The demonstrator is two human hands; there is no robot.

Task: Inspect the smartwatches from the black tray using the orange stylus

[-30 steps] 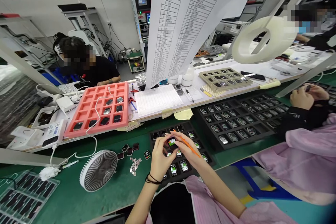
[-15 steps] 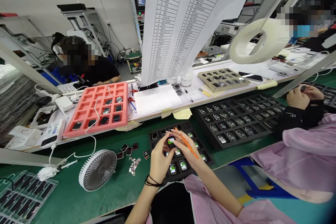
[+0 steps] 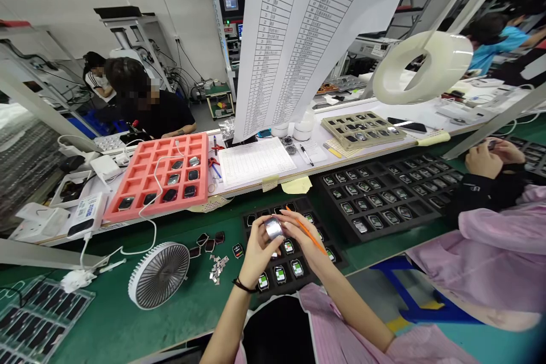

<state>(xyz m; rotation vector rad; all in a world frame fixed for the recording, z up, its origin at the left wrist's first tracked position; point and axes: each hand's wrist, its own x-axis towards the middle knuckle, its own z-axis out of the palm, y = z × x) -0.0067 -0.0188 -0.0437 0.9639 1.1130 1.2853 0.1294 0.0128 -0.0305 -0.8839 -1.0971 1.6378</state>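
Above a black foam tray [image 3: 303, 204], my left hand [image 3: 256, 253] grips a smartwatch body [image 3: 273, 228] without a strap, its shiny silvery side turned up toward me. My right hand [image 3: 306, 243] touches the watch's right edge with its fingertips. An orange stick-like tool [image 3: 307, 231] lies along the back of that hand, held between its fingers. Watches with lit green and white screens, such as one watch [image 3: 297, 267], sit in the tray's slots below. Part of the tray is hidden by both hands.
Left of the tray lie a single watch [image 3: 238, 251], several dark watch faces [image 3: 210, 245] and small silvery pieces [image 3: 218, 269]. A white fan [image 3: 158, 276] stands farther left. A pink tray [image 3: 143, 168] rests on the shelf. At right, a co-worker's hands [image 3: 486, 158] hold something small.
The watch has been turned over: its lit screen faced me before, and now a shiny side does. My left hand has shifted slightly, uncovering another lit watch at the tray's lower left.
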